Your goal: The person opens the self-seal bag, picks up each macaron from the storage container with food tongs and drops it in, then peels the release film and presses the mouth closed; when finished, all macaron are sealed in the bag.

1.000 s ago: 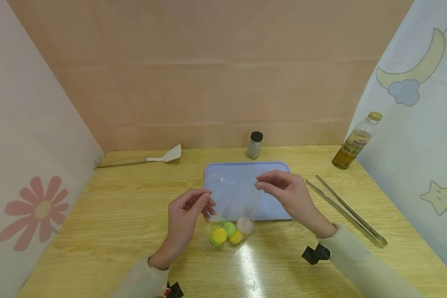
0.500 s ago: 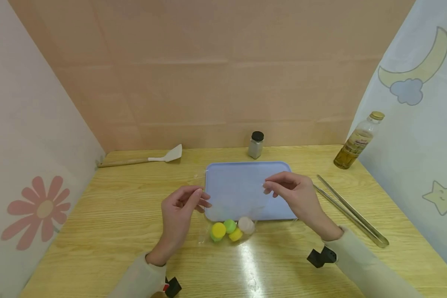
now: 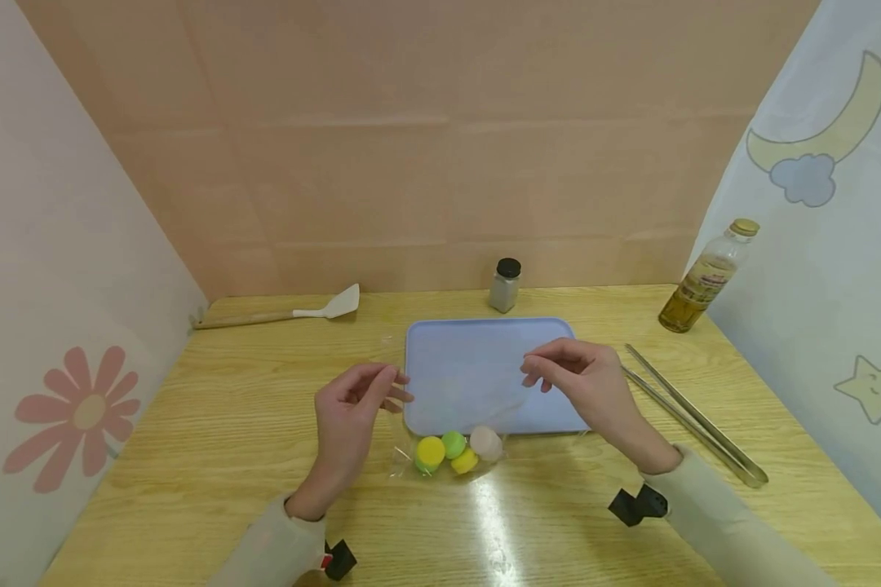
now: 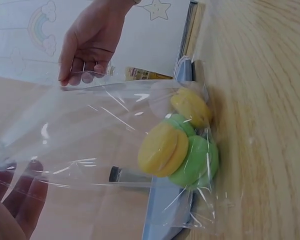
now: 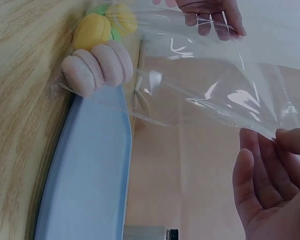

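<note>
A clear plastic bag [image 4: 105, 130] hangs upright with its mouth uppermost and several macarons at its bottom. Among them are yellow macarons [image 3: 430, 451], green macarons [image 4: 196, 162] and pale pinkish macarons [image 5: 110, 65]. My left hand [image 3: 351, 412] pinches one side of the bag's mouth between thumb and index finger, its other fingers loosely spread. The opposite side is pinched by my right hand [image 3: 582, 381], whose thumb and index finger meet on the film in the right wrist view. Behind the bag lies a light blue tray [image 3: 462, 350]; the film is barely visible against it.
Metal tongs [image 3: 693, 416] lie right of the tray, below an oil bottle [image 3: 697, 281]. A small black-capped jar [image 3: 504, 287] stands behind the tray. At the back left rests a spatula [image 3: 286, 314] with a wooden handle. Walls enclose the table's sides and back.
My hands have drawn apart, left hand to the left and right hand to the right, spreading the bag's mouth wider. The macarons have stayed almost where they were.
</note>
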The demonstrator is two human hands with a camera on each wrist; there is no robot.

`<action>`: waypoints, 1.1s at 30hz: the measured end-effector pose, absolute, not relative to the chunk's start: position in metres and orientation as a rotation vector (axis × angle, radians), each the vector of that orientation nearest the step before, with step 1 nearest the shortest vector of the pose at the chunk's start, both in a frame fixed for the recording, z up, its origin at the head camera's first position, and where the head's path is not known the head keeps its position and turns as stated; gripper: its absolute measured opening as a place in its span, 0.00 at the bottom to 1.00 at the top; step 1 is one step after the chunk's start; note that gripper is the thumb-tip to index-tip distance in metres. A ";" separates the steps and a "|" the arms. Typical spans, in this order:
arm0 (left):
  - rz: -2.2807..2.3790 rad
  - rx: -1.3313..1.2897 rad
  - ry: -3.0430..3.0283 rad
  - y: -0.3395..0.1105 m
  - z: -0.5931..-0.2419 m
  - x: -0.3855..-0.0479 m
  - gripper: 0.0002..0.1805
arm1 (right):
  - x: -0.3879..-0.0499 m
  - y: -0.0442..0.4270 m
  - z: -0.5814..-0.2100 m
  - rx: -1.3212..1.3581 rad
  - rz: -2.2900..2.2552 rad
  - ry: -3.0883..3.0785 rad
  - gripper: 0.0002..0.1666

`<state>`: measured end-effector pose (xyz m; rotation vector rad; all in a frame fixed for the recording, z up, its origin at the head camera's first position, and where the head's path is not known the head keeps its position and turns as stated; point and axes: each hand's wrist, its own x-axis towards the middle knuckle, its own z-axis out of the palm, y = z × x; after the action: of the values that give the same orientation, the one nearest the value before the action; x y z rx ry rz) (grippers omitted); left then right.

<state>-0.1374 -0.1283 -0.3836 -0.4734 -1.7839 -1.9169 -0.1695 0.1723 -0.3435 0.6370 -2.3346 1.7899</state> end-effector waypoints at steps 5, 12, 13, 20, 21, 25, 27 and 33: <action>-1.894 -0.505 -1.780 -0.131 -0.381 -0.139 0.05 | -0.170 0.175 -0.343 0.668 1.766 -2.337 0.05; -1.820 -0.561 -1.790 -0.138 -0.379 -0.142 0.08 | -0.173 0.178 -0.344 0.710 1.790 -2.310 0.06; -1.819 -0.571 -1.788 -0.138 -0.378 -0.142 0.09 | -0.173 0.179 -0.344 0.715 1.797 -2.305 0.06; -1.836 -0.567 -1.797 -0.142 -0.374 -0.143 0.07 | -0.174 0.181 -0.343 0.705 1.807 -2.304 0.05; -1.845 -0.559 -1.798 -0.142 -0.373 -0.143 0.07 | -0.174 0.181 -0.342 0.705 1.816 -2.302 0.05; -1.869 -0.523 -1.818 -0.143 -0.371 -0.142 0.05 | -0.174 0.180 -0.341 0.734 1.850 -2.280 0.05; -1.862 -0.506 -1.841 -0.144 -0.370 -0.142 0.04 | -0.174 0.179 -0.341 0.754 1.863 -2.268 0.06; -1.868 -0.501 -1.851 -0.146 -0.368 -0.141 0.06 | -0.175 0.178 -0.343 0.763 1.846 -2.259 0.05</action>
<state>-0.1409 -0.1459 -0.3677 -0.5005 -1.8510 -1.8682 -0.1755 0.1779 -0.3433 0.7629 -2.2592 1.8465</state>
